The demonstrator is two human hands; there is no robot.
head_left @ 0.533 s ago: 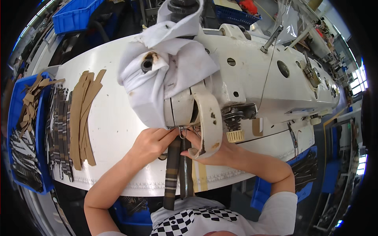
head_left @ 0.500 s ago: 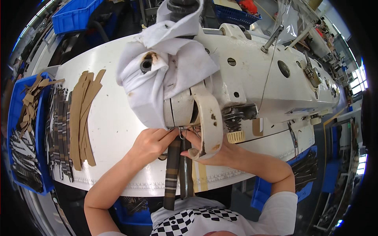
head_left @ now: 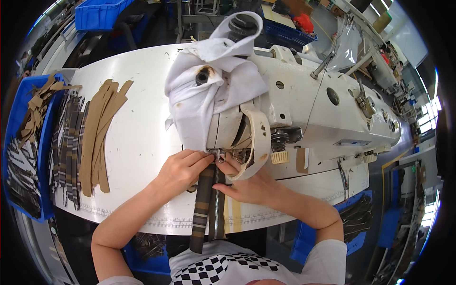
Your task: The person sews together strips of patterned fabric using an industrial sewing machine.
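Change: almost none against half a second back; both hands hold the same posts at the needle, striped strip lies along the same line. Feed reads as slow or paused.
Left hand: fingers pressed together, tips bearing down on the strip's top end, right at the presser foot.
Right hand: fingers extended and close together, lying along the dark zipper tape, steadying it beside the strip.
Strip position: runs from under the needle area down over the table's front edge, toward the lap.
Sewing machine: white, head wrapped in a stained white cloth.
Surroundings: tan strips and more striped pieces fanned out at left; blue bin of further pieces beyond.
Obstruction: curved cream guard and the cloth hide the needle itself; stitch not visible.
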